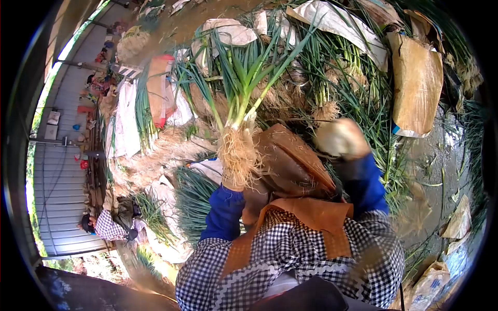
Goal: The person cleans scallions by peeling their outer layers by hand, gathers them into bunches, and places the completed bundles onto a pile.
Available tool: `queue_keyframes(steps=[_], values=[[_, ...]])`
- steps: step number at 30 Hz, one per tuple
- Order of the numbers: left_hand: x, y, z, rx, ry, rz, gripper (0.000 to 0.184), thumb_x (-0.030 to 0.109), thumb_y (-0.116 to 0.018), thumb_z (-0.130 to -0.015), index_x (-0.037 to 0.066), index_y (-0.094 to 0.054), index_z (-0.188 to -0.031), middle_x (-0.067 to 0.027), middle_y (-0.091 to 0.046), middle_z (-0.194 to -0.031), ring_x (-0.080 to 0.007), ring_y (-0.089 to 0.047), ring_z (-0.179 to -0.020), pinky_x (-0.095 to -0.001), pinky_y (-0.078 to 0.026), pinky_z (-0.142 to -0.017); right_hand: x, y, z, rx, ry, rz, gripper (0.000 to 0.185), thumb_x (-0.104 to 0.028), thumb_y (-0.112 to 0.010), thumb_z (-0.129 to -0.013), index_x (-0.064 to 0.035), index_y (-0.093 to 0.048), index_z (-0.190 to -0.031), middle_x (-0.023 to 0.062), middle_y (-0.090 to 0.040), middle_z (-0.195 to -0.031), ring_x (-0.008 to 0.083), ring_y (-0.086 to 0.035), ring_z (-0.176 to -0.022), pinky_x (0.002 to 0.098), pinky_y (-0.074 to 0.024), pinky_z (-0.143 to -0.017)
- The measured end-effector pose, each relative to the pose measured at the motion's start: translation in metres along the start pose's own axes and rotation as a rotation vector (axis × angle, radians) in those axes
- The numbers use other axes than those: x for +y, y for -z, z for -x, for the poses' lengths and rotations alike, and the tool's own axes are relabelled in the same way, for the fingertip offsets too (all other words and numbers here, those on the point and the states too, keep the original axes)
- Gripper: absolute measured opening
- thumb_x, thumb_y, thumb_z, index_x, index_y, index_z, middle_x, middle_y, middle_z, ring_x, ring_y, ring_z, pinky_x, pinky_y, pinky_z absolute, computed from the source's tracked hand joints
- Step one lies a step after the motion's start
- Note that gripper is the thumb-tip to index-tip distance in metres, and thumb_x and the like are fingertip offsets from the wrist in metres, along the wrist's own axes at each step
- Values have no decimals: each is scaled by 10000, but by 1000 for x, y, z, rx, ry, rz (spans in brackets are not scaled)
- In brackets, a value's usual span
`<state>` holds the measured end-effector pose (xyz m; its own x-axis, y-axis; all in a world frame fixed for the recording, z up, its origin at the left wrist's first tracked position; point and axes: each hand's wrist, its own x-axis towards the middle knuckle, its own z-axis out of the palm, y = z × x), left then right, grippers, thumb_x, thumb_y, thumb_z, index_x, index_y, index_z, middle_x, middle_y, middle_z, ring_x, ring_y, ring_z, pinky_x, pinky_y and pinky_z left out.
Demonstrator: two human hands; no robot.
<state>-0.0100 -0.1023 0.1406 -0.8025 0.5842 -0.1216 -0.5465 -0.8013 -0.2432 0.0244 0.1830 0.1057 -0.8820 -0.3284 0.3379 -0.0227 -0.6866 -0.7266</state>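
Head view. Bunch of green onions [239,106] sits at the left hand [232,185], in front of the wearer and left of the brown apron [295,160]. Long axis: roots [237,155] at the near end, pale stems in the middle, leaves fanning out at the far end, away from the chest.

Left fingers: hidden behind the roots. Judged to be closed around the bunch, since the wrist runs straight into it and the roots hang over the hand; exact grip cannot be told.

Right hand [341,139]: blurred, pale, well apart from the bunch, out to its right. Finger state and any contents: cannot tell.

Key relation: from the right hand, the bunch lies across to the left, with part of the apron between them. The right hand is roughly level with the roots and stem bases; the leaves reach farther out than either hand. The left hand is clearly the nearer.

Around: more onions [324,93] lie just beyond the right hand; a brown sack [416,85] lies farther right.
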Motion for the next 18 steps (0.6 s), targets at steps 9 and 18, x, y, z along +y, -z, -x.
queue_keyframes(steps=[9,18], values=[[-2,0,-6,46,34,14,439,167,-568,-852,-25,-433,-1223,-111,-560,-1027,-224,-590,-952,-291,-560,-702,13,87,159,342,-953,1848,411,-352,-565,-840,-91,-559,-1157,161,-601,-1083,267,-579,-1001,369,-456,-839],[-20,-39,-19,-6,61,191,438,203,-529,-884,26,-359,-1247,-97,-549,-1059,-179,-585,-876,-289,-530,-702,24,-83,-55,-469,-291,254,345,-309,-432,-940,3,-575,-957,112,-588,-846,199,-538,-756,298,-444,-708]])
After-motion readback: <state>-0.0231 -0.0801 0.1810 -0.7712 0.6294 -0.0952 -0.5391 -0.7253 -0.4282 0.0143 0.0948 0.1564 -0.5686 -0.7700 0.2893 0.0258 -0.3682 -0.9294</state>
